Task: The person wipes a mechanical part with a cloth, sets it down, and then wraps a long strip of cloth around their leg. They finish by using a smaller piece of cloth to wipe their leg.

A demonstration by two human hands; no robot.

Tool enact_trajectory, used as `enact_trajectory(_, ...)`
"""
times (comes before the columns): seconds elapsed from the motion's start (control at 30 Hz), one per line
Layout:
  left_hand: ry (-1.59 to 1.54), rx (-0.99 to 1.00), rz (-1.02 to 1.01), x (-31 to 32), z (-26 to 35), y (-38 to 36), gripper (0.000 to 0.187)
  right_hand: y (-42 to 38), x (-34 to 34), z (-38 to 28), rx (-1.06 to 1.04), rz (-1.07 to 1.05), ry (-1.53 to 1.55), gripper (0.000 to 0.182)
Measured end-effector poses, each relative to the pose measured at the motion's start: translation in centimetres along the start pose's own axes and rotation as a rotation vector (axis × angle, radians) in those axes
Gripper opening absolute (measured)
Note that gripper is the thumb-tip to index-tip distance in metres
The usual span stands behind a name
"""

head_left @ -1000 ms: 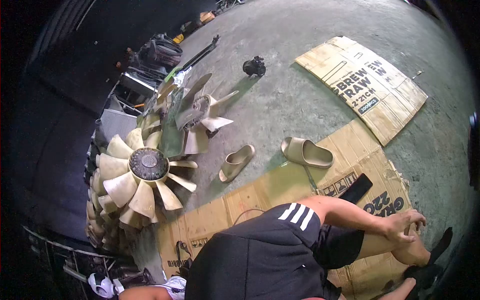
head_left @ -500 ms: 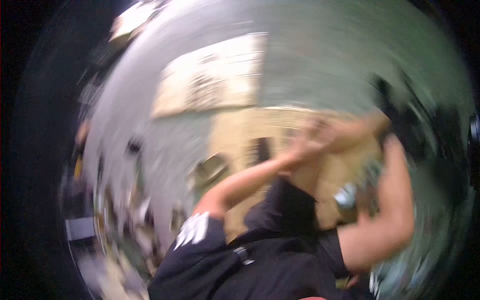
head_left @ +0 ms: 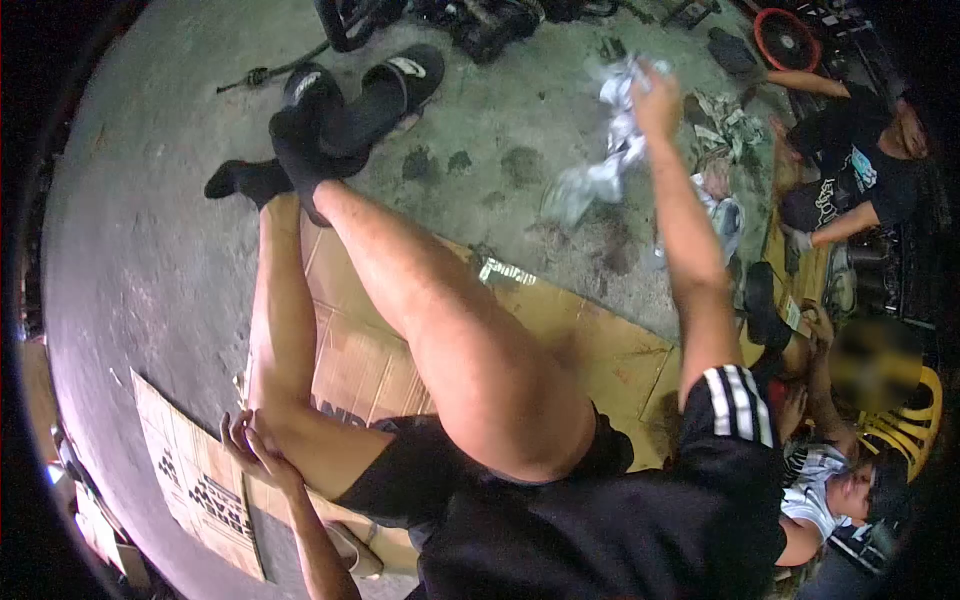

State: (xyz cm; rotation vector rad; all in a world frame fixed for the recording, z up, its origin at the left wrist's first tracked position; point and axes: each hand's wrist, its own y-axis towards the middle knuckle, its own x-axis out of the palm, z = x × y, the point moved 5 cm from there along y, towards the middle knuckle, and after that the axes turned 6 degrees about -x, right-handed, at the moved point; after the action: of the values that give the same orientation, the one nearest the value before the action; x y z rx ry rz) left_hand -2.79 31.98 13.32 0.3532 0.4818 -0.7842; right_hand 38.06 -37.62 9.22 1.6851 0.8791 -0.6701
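Observation:
My right hand (head_left: 657, 103) is stretched out over the floor at the upper right, its fingers closed around a crumpled white rag (head_left: 622, 135). The rag hangs below the hand and is smeared by motion. At the lower left, my left hand (head_left: 262, 452) rests against my bent knee, fingers loosely apart and holding nothing. My bare legs lie across a flattened cardboard sheet (head_left: 365, 365). Black slide sandals (head_left: 395, 95) and black socks show at my feet. More crumpled cloths (head_left: 728, 125) lie on the floor right of the right hand.
Two people sit at the right, one in a black shirt (head_left: 865, 160), one in a white patterned shirt (head_left: 812, 480) near a yellow chair (head_left: 918, 405). A red-rimmed wheel (head_left: 787, 40) stands upper right. Black equipment (head_left: 490, 25) lies at the top. Printed cardboard (head_left: 190, 480) lies left.
The view has swung round and become sharper. My hands were close together over the cardboard; now they are far apart, the right reaching out with the rag, the left at my knee.

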Motion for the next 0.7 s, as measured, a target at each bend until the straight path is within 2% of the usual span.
enact_trajectory(0.03, 0.004, 0.004, 0.001, -0.1, 0.0, -0.2, 0.055, 1.5, -2.9, -1.1, 0.021, 0.008, 0.032, 0.034)
enact_trajectory(0.1, -0.017, -0.018, -0.038, -0.5, -0.8, -0.1, 0.052, 1.8, -4.2, -5.5, -0.231, -0.002, 0.442, 0.036)
enact_trajectory(0.13, -0.020, -0.031, -0.025, -0.8, -1.7, 0.2, 0.053, 0.0, -4.1, -9.0, -0.036, -0.174, 0.675, 0.038)
enact_trajectory(0.2, -0.148, -0.060, -0.014, -0.2, -1.9, 0.2, 0.057, -4.9, -4.6, -16.5, -0.242, -0.151, 0.820, 0.048)
enact_trajectory(0.23, -0.073, -0.035, -0.018, -0.2, -1.0, -0.1, 0.059, -8.2, -5.1, -20.0, -0.199, -0.277, 0.931, 0.054)
enact_trajectory(0.27, -0.043, -0.003, -0.013, -0.2, -0.6, -0.3, 0.059, -11.8, -3.3, -22.7, -0.242, -0.314, 0.887, 0.054)
enact_trajectory(0.3, -0.011, 0.023, -0.003, -0.4, -0.5, -0.5, 0.059, -16.0, -2.2, -24.3, -0.237, -0.402, 1.026, 0.055)
enact_trajectory(0.33, 0.050, 0.097, -0.016, -1.0, -1.0, -0.4, 0.060, -20.4, 1.0, -25.4, 0.376, -0.750, 1.101, 0.060)
enact_trajectory(0.37, 0.043, 0.101, -0.028, -0.7, -0.8, -0.6, 0.060, -24.1, 0.8, -26.7, -0.160, -0.665, 0.770, 0.054)
enact_trajectory(0.4, 0.012, 0.073, -0.005, -0.7, -0.5, -0.9, 0.060, -28.2, 2.1, -25.1, -0.004, -0.656, 0.753, 0.047)
enact_trajectory(0.47, -0.017, 0.049, 0.027, -1.2, -0.4, -1.0, 0.060, -31.7, 3.1, -21.9, 0.060, -0.602, 0.817, 0.037)
enact_trajectory(0.53, 0.009, 0.056, 0.030, -1.1, -0.4, -1.3, 0.058, -27.9, 2.3, -13.7, -0.076, -0.843, 0.618, 0.032)
enact_trajectory(0.6, 0.010, 0.049, 0.030, -1.1, 0.0, -1.2, 0.057, -25.3, -1.7, -2.0, 0.191, -0.463, 0.275, 0.029)
enact_trajectory(0.67, -0.024, 0.069, 0.025, -1.2, -1.0, -0.8, 0.054, -19.9, -2.6, 11.6, 0.020, -0.553, -0.069, 0.033)
enact_trajectory(0.7, -0.036, 0.069, 0.032, -1.3, -0.9, -0.9, 0.054, -17.1, -6.7, 13.1, -0.092, -0.409, -0.108, 0.032)
